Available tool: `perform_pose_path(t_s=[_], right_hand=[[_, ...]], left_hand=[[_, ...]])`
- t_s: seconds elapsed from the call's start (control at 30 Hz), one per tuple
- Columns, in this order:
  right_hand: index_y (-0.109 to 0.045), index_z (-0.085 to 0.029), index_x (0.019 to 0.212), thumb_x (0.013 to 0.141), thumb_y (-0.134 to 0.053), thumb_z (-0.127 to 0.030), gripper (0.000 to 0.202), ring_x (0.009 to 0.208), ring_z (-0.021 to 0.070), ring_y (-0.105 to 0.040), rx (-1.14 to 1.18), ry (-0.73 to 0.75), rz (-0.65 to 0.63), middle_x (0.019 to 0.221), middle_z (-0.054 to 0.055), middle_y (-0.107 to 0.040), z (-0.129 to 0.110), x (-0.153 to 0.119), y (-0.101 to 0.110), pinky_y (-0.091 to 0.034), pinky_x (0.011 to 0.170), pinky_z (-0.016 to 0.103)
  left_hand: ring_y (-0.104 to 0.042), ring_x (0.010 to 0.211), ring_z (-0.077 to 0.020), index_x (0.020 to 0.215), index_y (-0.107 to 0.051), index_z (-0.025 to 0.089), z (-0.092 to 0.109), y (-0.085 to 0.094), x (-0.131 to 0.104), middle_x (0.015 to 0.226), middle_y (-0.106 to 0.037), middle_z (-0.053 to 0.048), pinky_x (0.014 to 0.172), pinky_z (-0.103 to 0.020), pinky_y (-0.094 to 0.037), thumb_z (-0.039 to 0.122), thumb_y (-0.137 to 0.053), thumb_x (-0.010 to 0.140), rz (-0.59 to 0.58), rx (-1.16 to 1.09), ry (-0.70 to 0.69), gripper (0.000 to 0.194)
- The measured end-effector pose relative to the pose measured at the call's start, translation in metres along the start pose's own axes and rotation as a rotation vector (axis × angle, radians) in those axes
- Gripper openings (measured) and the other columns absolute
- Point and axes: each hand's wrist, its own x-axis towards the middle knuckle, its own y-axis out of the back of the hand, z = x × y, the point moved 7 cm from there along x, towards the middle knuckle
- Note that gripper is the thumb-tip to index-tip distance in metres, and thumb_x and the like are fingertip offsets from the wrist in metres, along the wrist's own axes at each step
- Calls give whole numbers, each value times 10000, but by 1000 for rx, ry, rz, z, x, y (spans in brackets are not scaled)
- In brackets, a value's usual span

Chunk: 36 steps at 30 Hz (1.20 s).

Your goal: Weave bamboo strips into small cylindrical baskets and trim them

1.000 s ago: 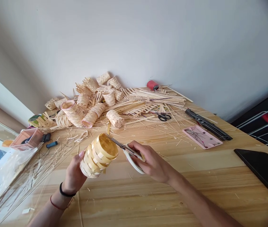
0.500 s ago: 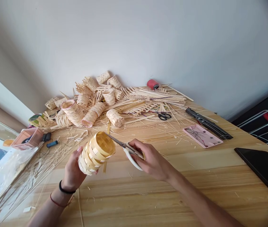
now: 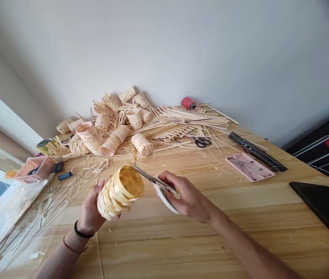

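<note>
A red spool [image 3: 188, 103] sits above centre; black-handled scissors [image 3: 203, 143] lie below it; right of centre, a pink tray [image 3: 256, 176] holding dark pieces [image 3: 241, 164] lies beside a long black tool [image 3: 257, 152]; a black slab [image 3: 319, 205] lies lower right; at left, a pink bin [image 3: 36, 176] rests near a blue cylinder [image 3: 64, 176].

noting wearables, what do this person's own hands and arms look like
The left hand and right hand are bare, no sleeves in view. On the left, a black band circles the wrist, with a thin red cord nearer the elbow.
</note>
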Motion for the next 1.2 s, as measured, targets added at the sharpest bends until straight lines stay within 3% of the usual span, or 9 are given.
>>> perform_pose_path(t_s=[0.2,0.3,0.57,0.73,1.0,1.2], right_hand=[[-514,-225,918,1054,-554,-537,343,683,144,-396,-17,-9,-24,756,-50,-452,2,-1,-2,-333,638,286],[-522,-225,923,1050,-555,-537,338,689,147,-398,-4,-13,-56,758,-48,-468,4,-1,-5,-329,646,291],[-556,-212,916,1035,-556,-502,313,725,153,-466,-35,-17,-74,810,-19,-568,6,-2,-3,-352,668,286],[-575,-211,919,1044,-559,-457,277,740,154,-482,-86,-30,-17,828,-12,-617,7,1,2,-359,685,282],[-533,-227,913,1066,-530,-522,332,678,139,-426,-12,-26,86,756,-53,-513,8,1,8,-353,643,274],[-528,-238,919,1047,-550,-521,311,660,147,-463,-86,-56,206,746,-48,-543,19,3,13,-376,634,277]], left_hand=[[-782,583,-254,1137,-797,117,-6,5,-3,812,-835,-137,432,-264,-600,474,-573,1053,-20,-55,58,430],[-796,627,-267,1072,-802,122,-10,9,-5,821,-840,-144,421,-251,-588,457,-555,1056,-28,-94,90,416],[-707,463,-222,1022,-808,74,-13,10,-2,758,-825,-180,367,-233,-504,529,-533,1044,-53,-104,167,532],[-699,431,-210,1011,-814,63,-13,6,-1,736,-822,-190,350,-206,-469,565,-548,1045,-54,-98,199,569],[-679,416,-205,995,-810,81,-9,4,0,724,-820,-175,345,-212,-460,547,-546,1054,-23,-75,173,538],[-690,437,-228,1013,-797,93,-7,3,4,733,-813,-173,363,-245,-485,542,-541,1059,12,-37,120,518]])
